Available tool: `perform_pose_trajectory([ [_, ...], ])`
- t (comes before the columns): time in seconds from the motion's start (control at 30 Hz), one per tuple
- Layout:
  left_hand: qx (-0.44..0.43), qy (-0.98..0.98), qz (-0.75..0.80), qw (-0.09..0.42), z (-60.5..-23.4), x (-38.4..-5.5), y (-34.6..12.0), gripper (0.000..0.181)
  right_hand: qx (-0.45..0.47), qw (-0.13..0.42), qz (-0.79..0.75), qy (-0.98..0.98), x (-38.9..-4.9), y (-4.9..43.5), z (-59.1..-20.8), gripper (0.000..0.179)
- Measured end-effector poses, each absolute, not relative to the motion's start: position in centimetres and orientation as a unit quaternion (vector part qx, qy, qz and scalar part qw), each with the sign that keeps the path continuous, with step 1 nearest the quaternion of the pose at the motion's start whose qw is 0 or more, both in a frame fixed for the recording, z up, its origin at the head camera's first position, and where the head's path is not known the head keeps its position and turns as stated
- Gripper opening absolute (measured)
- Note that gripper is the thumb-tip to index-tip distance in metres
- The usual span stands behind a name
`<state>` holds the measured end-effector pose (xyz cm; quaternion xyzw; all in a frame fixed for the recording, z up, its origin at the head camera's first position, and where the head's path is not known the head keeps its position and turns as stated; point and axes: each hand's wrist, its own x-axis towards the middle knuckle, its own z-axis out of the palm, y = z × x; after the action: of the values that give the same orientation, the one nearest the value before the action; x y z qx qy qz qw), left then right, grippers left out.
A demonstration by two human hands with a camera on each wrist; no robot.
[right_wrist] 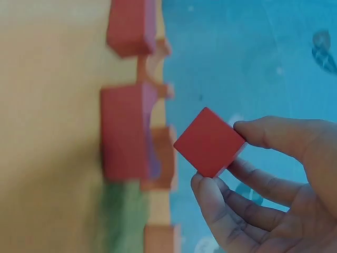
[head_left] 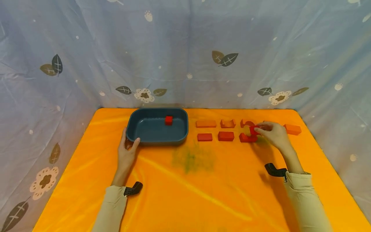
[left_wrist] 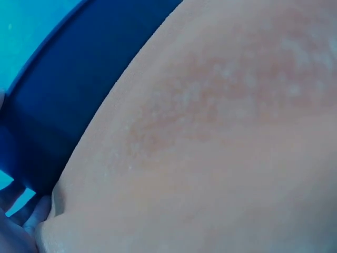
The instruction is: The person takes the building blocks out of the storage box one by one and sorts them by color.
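Observation:
My left hand (head_left: 127, 153) grips the near left corner of a dark blue rectangular tray (head_left: 156, 141), thumb at the front rim and fingers along its left side. A small red cube (head_left: 168, 120) sits inside, toward the back right. Above the right end of the block rows, my right hand (head_left: 273, 135) pinches another red cube (right_wrist: 209, 142) between thumb and fingertips. Beneath and beside it are a red block (head_left: 246, 138) and an arched orange-red block (head_left: 245, 122), partly hidden by the held cube and hand.
Two rows of blocks lie right of the tray, including a flat red block (head_left: 204, 137), a thicker red block (head_left: 226, 136), an orange bar (head_left: 206, 123), a notched block (head_left: 227, 123) and an orange block (head_left: 292, 129). A patterned curtain (head_left: 185, 64) surrounds the orange-covered table (head_left: 185, 193).

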<state>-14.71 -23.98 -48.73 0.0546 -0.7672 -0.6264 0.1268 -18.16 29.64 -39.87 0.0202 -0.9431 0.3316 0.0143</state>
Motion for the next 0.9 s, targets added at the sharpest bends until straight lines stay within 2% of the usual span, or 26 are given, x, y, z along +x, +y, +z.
perform_pose_trajectory([
  [0.2,0.059,-0.764,-0.631,0.12,-46.8,-13.9,-23.2,0.077,-0.005,-0.006,0.324,-0.946,-18.8,32.4,-41.2,0.05],
  [0.4,0.048,-0.768,-0.627,0.123,-46.0,-13.6,-22.8,0.076,-0.027,-0.071,0.33,-0.941,-19.0,34.0,-42.5,0.055],
  [0.67,0.048,-0.766,-0.628,0.126,-46.1,-13.7,-22.7,0.075,-0.052,-0.129,0.41,-0.901,-19.2,35.5,-43.1,0.06],
  [0.9,0.049,-0.77,-0.622,0.136,-45.9,-13.9,-22.6,0.075,-0.059,-0.102,0.453,-0.884,-19.5,36.0,-43.6,0.052],
])
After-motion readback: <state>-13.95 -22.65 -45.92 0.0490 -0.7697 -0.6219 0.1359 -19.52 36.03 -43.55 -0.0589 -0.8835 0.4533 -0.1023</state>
